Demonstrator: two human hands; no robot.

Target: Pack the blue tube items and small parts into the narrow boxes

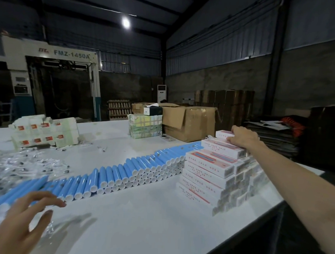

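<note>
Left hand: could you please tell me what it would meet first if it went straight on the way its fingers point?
Probably the near ends of the blue tubes just beyond the left hand, though its height above the table is unclear.

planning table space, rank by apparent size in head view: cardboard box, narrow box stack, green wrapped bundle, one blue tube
1. narrow box stack (nearer, so its true lead is unsure)
2. cardboard box
3. green wrapped bundle
4. one blue tube
</note>
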